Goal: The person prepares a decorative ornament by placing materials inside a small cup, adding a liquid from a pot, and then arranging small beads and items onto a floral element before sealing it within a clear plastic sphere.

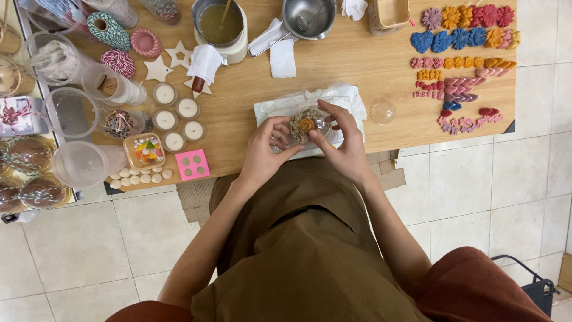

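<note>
Left hand (264, 145): fingers curled, closed against the left side of a small clear round container (308, 124), thumb towards its near edge. Right hand (344, 142): fingers arched over the far rim, thumb pressed at the near side; likewise closed on the container. Both hands grip it together.

Container: transparent, rounded, held just above a white cloth (351, 97) at the near edge of the wooden table (333, 62). Contents: a pale brownish, fibrous filling with an orange flower-shaped piece at the centre. Whether it rests on the cloth or is lifted clear cannot be told.

Nearby, right: an empty clear round half-shell (383, 111) on the table, just beside the cloth. Further right: rows of coloured wax shapes (462, 59), flowers, hearts and braids in blue, orange, red and pink.

Nearby, left: five small white candles in round cups (177, 117); a pink square mould (192, 164) with round holes; a row of pale round pieces (140, 176).

Far edge: a pot of yellowish liquid (219, 25), a steel bowl (308, 16), white star cut-outs (169, 62), spools of striped twine (113, 45).
</note>
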